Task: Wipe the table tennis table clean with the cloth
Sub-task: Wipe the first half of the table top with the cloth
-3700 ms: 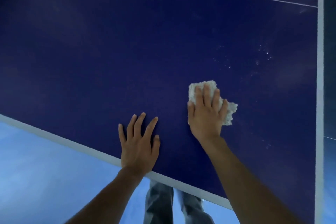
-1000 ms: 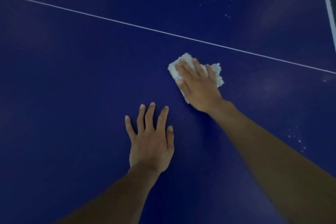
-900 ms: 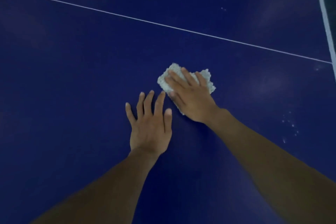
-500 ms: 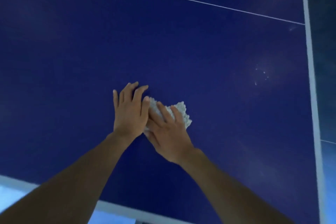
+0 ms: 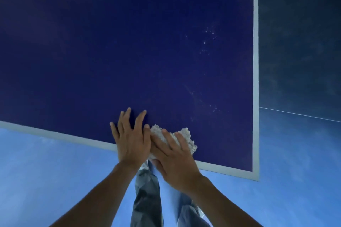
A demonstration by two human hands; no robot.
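The dark blue table tennis table (image 5: 110, 51) fills most of the view, with white edge lines and a thin centre line. A crumpled whitish cloth (image 5: 186, 137) lies at the near edge. My right hand (image 5: 174, 156) presses flat on the cloth, fingers spread over it. Beside it, my left hand (image 5: 131, 140) rests flat on the table with fingers apart, its thumb side touching the cloth. White specks (image 5: 210, 33) dot the surface toward the right edge, and a fainter patch (image 5: 214, 108) sits nearer.
The table's near edge (image 5: 55, 135) and right edge (image 5: 255, 79) meet at a corner at lower right. Light blue floor (image 5: 46, 180) lies below, darker floor (image 5: 299, 42) to the right. My trouser legs (image 5: 147, 199) show under the hands.
Both hands and the cloth have slid back toward me, from mid-table to the near edge. The left hand has stayed against the cloth.
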